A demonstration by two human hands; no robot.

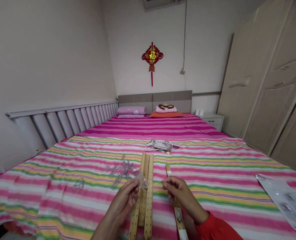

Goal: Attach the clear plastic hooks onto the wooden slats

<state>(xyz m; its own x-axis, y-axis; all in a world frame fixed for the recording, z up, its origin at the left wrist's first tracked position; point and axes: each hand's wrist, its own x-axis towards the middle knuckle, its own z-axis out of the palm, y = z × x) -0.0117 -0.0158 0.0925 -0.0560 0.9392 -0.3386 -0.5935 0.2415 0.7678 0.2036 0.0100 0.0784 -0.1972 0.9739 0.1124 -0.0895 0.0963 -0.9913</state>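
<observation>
My left hand [125, 196] pinches a small clear plastic piece [144, 182] between thumb and fingers, above the wooden strips. Those are several long pale strips dotted with small holes [149, 200], lying side by side. Opposite, my right hand [176, 188] has thumb and forefinger pressed together; whatever they hold is too small to make out. Under it lies another wooden strip [176, 202], partly hidden by the hand, with white and metallic pieces on it. A scattered heap of clear plastic bits [125, 168] rests just left of the strips.
A crumpled plastic package [161, 145] lies beyond the strips on the striped bedspread [70, 206]. At the right is a clear blister pack [283, 201]; a thin tangled clear thing [79, 184] lies left. Folded bedding [131, 111] sits by the headboard [138, 98].
</observation>
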